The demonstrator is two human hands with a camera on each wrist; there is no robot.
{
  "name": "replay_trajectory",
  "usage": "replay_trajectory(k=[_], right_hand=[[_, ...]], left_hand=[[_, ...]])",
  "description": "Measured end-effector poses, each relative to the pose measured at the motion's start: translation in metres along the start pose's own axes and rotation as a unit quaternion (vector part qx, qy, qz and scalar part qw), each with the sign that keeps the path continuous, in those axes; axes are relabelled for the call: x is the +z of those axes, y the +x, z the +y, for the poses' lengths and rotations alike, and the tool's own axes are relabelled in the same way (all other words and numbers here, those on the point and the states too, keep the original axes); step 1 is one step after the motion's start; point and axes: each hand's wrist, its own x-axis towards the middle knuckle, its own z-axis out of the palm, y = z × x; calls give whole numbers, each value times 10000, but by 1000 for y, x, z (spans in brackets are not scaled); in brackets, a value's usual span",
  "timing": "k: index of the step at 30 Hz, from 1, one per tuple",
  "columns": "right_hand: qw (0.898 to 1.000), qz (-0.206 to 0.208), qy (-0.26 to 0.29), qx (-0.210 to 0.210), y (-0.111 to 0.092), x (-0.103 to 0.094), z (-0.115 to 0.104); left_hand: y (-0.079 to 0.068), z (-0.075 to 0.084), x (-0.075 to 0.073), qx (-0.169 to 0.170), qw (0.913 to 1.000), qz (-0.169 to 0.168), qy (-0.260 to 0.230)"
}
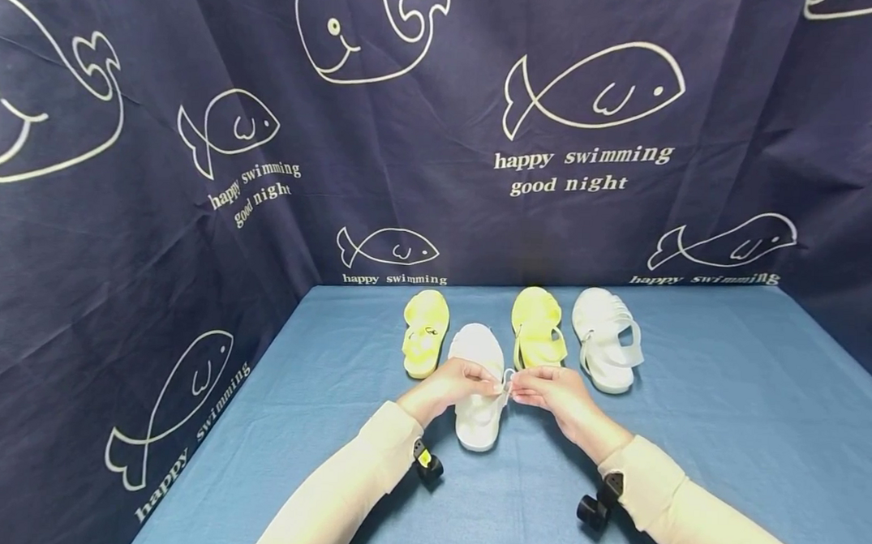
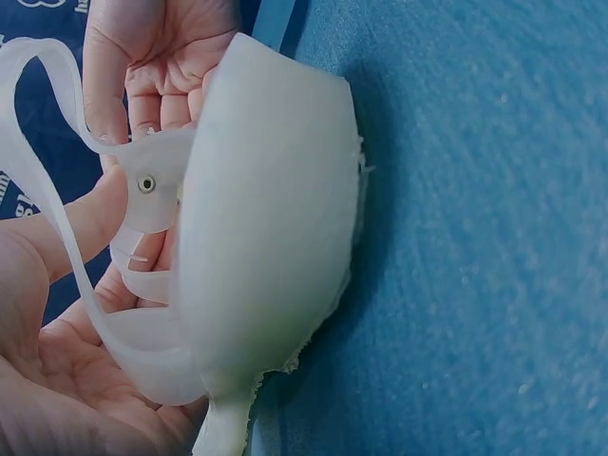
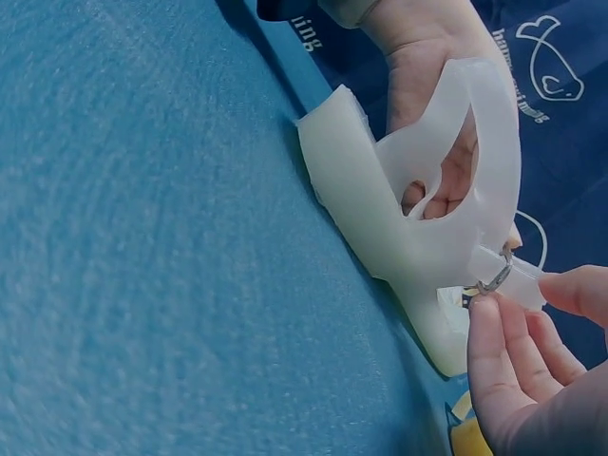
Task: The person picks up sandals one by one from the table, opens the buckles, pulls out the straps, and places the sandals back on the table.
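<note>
A translucent white sandal (image 1: 477,426) rests on the blue cloth, between and below the two hands. The left hand (image 1: 455,384) reaches over it and pinches its strap (image 2: 38,180) between thumb and fingers. A small metal buckle (image 3: 495,277) shows on the strap's side in the right wrist view. Thumb and fingertips of the right hand (image 1: 553,393) pinch the loose strap end beside that buckle. In the left wrist view a round metal rivet (image 2: 146,183) sits on the strap near the left thumb.
Beyond the hands lie a yellow sandal (image 1: 426,324) on the left, another yellow sandal (image 1: 537,310) behind the right hand, and a second white sandal (image 1: 610,369) farther right. A dark printed curtain (image 1: 426,174) hangs behind and along both sides of the blue cloth (image 1: 729,415).
</note>
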Motion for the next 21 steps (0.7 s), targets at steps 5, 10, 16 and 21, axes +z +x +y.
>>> replay_trajectory(k=[5, 10, 16, 21], right_hand=[[10000, 66, -12, -17, 1, 1, 1], [9999, 66, -128, -77, 2, 0, 2], [9985, 135, -437, -315, 5, -2, 1], [9988, 106, -431, -192, 4, -5, 1]], left_hand=[[0, 1, 0, -13, 10000, -13, 10], [0, 2, 0, -18, 10000, -22, 11], [-2, 3, 0, -6, 10000, 2, -9], [-2, 1, 1, -10, 10000, 12, 41]])
